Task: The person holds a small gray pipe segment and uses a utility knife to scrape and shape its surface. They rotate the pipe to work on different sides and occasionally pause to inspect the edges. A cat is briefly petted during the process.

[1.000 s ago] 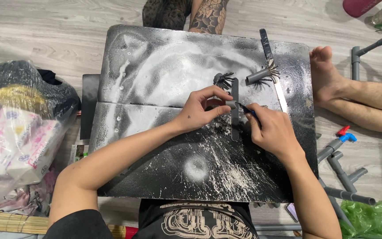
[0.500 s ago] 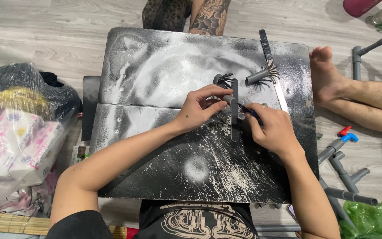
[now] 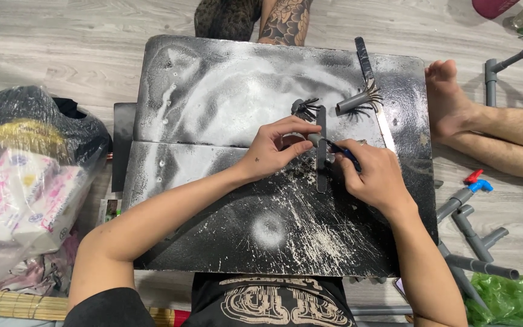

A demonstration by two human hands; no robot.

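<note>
A wide black board (image 3: 213, 103), sprayed and scuffed white, lies on the grey wooden floor (image 3: 62, 48) under both hands. The left hand (image 3: 273, 151) pinches a short grey pipe piece (image 3: 315, 140) against a narrow dark upright strip (image 3: 321, 151). Just right of it, touching the same piece, the right hand (image 3: 373, 175) is clenched around a thin dark tool (image 3: 341, 149). Beyond the fingers lies a grey tube with splayed, fringed end (image 3: 358, 101), and beside it a small dark spidery piece (image 3: 304, 108).

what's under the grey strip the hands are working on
The grey strip lies upright on the black board, with pale scratch marks beneath. The left hand pins a small grey piece against it; the right hand covers its right side, hiding what is there.
</note>
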